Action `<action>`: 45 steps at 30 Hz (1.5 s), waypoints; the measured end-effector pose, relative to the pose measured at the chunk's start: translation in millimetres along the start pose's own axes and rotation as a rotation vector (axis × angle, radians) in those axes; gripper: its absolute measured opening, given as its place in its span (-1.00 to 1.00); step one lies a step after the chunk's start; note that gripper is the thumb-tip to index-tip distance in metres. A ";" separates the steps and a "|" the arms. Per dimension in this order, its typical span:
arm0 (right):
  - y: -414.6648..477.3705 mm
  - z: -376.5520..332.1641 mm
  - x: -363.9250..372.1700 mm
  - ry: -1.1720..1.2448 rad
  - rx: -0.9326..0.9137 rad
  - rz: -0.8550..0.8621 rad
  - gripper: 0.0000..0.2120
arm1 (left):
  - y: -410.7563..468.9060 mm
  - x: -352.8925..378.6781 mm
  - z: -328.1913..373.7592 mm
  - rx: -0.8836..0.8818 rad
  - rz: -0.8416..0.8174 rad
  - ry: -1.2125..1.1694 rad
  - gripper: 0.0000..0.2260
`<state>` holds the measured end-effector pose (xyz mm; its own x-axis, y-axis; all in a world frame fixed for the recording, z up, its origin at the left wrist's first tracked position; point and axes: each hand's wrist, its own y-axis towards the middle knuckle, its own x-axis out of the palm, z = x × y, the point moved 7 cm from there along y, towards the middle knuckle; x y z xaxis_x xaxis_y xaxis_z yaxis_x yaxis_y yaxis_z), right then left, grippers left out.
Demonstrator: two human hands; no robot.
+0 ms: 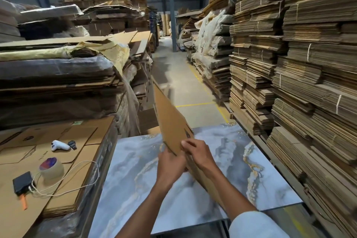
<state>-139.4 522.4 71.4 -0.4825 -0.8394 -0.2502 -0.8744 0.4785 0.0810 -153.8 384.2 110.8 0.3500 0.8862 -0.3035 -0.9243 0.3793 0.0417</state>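
While the left hand (pixel 171 162) grips the near edge of a flat cardboard sheet (pixel 172 121) and the right hand (pixel 199 153) pinches it just beside, the sheet stands tilted on edge above the marbled desk (pixel 241 160), its far end pointing up the aisle. A tape roll (pixel 51 168) sits on the cardboard stack (pixel 81 160) to the left.

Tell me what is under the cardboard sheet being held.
Under the cardboard sheet, gripped by the left hand and right hand, lies a grey marbled tabletop. The strip of it beneath the sheet and forearms is hidden.
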 end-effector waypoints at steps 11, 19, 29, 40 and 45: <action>-96.4 89.7 43.1 0.890 0.619 -0.214 -0.45 | 21.7 -43.9 -85.3 -0.180 0.110 -0.580 -0.75; -79.1 133.9 6.4 1.241 0.602 0.374 -0.59 | -5.5 -72.3 -158.6 -0.317 0.172 -0.830 -0.56; -78.3 130.0 5.0 1.067 0.575 0.335 -0.64 | -23.8 -66.1 -184.5 -0.499 0.185 -0.903 -0.72; -86.7 121.4 9.6 1.063 0.530 0.359 -0.66 | -37.6 -55.7 -185.9 -0.583 0.078 -0.991 -0.88; -82.8 109.0 22.3 1.089 0.492 0.337 -0.73 | -41.2 -78.1 -173.3 -0.536 0.091 -1.029 -0.86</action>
<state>-72.1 492.1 -46.0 -0.6768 -0.3201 0.6629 -0.6994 0.5605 -0.4434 -169.4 253.2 -32.2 0.0097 0.7948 0.6068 -0.8122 0.3602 -0.4589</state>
